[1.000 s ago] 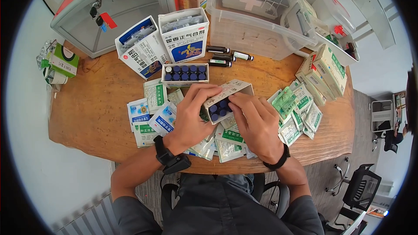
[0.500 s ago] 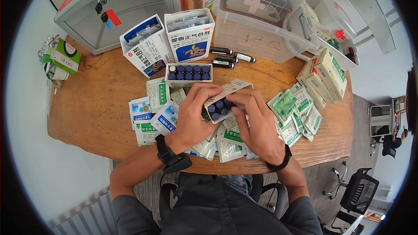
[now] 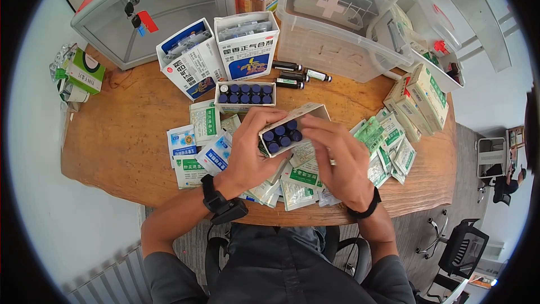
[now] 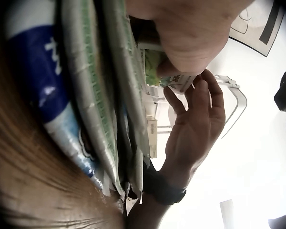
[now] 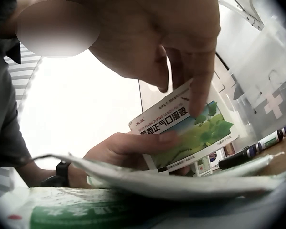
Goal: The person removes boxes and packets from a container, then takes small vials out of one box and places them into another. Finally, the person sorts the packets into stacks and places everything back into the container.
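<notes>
A small open carton [image 3: 275,149] of blue-capped vials is tilted above a pile of sachets [image 3: 301,191], gripped on its left side by the left hand [image 3: 247,149]. The right hand [image 3: 343,160] is at the carton's right side, its fingers bent over the raised flap and vials; in the right wrist view its fingertips touch the carton's printed face [image 5: 190,126]. Whether the right hand pinches anything is hidden. Behind stands another carton [image 3: 245,107] with rows of blue-capped vials and one pale cap.
Two white boxes [image 3: 247,50] of packets stand behind, beside several loose dark vials [image 3: 289,75]. A clear plastic bin [image 3: 337,50] and a glass-front cabinet [image 3: 163,17] are at the back. More sachets [image 3: 388,146] and upright boxes [image 3: 427,98] lie to the right.
The right hand has drawn slightly right from the vials and its fingers have shifted, uncovering more blue caps. The left hand still holds the carton, whose flap has tilted a little.
</notes>
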Action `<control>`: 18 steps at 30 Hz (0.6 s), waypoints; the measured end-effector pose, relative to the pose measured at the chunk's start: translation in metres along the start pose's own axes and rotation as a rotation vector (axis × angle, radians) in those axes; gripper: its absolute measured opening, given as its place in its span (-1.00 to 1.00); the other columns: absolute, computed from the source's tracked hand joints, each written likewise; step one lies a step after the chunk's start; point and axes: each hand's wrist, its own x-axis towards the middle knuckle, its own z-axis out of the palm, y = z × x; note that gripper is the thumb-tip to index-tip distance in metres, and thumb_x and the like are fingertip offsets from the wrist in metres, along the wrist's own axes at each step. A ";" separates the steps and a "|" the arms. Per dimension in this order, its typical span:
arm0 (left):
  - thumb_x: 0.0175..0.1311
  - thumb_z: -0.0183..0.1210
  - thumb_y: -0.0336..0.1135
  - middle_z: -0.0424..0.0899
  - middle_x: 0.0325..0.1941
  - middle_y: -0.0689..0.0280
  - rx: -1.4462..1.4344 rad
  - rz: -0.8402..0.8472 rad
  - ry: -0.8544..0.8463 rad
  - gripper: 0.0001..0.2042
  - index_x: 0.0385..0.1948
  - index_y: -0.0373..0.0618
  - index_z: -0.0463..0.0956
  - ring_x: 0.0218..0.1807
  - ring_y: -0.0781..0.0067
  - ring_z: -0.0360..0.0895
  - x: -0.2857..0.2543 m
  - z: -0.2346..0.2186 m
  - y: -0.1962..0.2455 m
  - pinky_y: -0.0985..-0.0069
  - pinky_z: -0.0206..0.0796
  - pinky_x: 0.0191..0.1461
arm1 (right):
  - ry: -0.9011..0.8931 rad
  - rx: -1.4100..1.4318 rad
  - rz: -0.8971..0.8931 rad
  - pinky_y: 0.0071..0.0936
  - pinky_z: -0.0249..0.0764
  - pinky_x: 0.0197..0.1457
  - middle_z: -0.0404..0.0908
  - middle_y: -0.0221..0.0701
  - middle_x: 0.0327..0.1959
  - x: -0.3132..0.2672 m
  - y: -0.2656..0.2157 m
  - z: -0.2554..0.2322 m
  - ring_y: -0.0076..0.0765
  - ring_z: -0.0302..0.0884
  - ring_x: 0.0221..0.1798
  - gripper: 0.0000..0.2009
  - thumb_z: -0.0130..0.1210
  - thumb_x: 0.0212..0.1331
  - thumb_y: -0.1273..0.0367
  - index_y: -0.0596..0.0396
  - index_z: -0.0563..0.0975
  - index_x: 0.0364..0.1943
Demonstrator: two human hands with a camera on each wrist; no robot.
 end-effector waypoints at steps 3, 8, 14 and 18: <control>0.04 0.52 -0.56 0.65 0.09 0.10 -0.060 -0.056 0.013 -0.48 0.09 -0.26 0.56 0.15 0.15 0.66 -0.001 0.001 0.000 0.34 0.48 0.22 | 0.246 -0.055 0.062 -0.36 0.70 -0.12 0.79 -0.22 -0.13 -0.004 0.004 -0.014 -0.10 0.80 -0.11 -0.72 0.22 0.19 0.71 0.23 0.63 -0.01; 0.14 0.49 -0.54 0.63 0.11 0.15 -0.087 -0.095 -0.012 -0.53 0.11 -0.28 0.55 0.14 0.39 0.63 -0.002 0.000 -0.001 0.44 0.46 0.24 | 0.271 -0.066 0.367 -0.34 0.70 -0.10 0.75 -0.13 0.01 0.003 0.042 -0.024 0.00 0.77 -0.03 -0.73 0.23 0.33 0.58 0.19 0.62 0.10; 0.04 0.51 -0.52 0.67 0.07 0.10 -0.103 -0.063 0.012 -0.51 0.08 -0.23 0.58 0.12 0.08 0.67 -0.001 0.000 0.000 0.31 0.49 0.20 | -0.112 -0.180 0.261 -0.05 0.47 0.40 0.59 0.05 0.28 0.010 0.079 -0.005 0.29 0.52 0.31 -0.58 0.24 0.27 0.50 0.26 0.54 0.22; 0.02 0.50 -0.53 0.67 0.08 0.11 -0.058 -0.031 0.006 -0.50 0.07 -0.22 0.58 0.13 0.07 0.67 0.000 0.000 0.001 0.29 0.49 0.21 | -0.119 -0.254 0.242 -0.05 0.43 0.44 0.56 -0.01 0.34 0.023 0.098 0.014 0.26 0.47 0.38 -0.53 0.25 0.25 0.52 0.19 0.53 0.28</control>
